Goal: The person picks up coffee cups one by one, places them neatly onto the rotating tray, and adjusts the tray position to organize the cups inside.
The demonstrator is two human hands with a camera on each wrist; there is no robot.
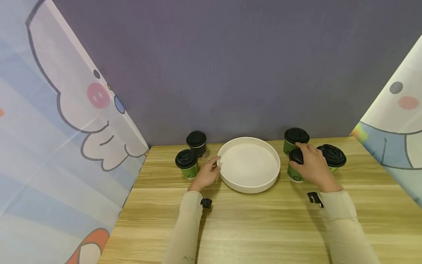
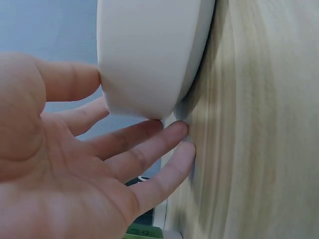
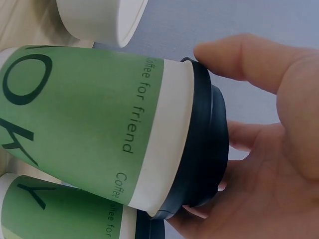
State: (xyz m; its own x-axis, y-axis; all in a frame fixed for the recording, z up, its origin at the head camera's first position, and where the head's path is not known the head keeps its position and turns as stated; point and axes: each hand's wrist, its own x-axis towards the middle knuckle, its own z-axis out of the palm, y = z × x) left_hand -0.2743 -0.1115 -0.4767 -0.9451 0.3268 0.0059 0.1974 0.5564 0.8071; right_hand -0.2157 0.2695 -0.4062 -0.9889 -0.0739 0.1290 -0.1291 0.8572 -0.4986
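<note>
My left hand (image 1: 205, 176) is at the left side of a round white tray (image 1: 248, 187). In the left wrist view its thumb (image 2: 75, 82) touches the tray's wall, and the other fingers reach out fairly straight beside it. My right hand (image 1: 313, 165) grips a green paper coffee cup (image 1: 294, 174) by its black lid (image 3: 202, 144), palm over the top. In the right wrist view the thumb lies at one edge of the lid, and the other fingers are partly hidden behind it. The cup stands upright right of the tray.
Another green cup (image 1: 289, 147) stands behind the gripped one, and a third lidded cup (image 1: 333, 156) is right of my hand. Left of the tray are a green cup (image 1: 189, 170) and a black cup (image 1: 199, 150). A grey panel (image 1: 224, 73) rises behind the wooden table (image 1: 257, 234).
</note>
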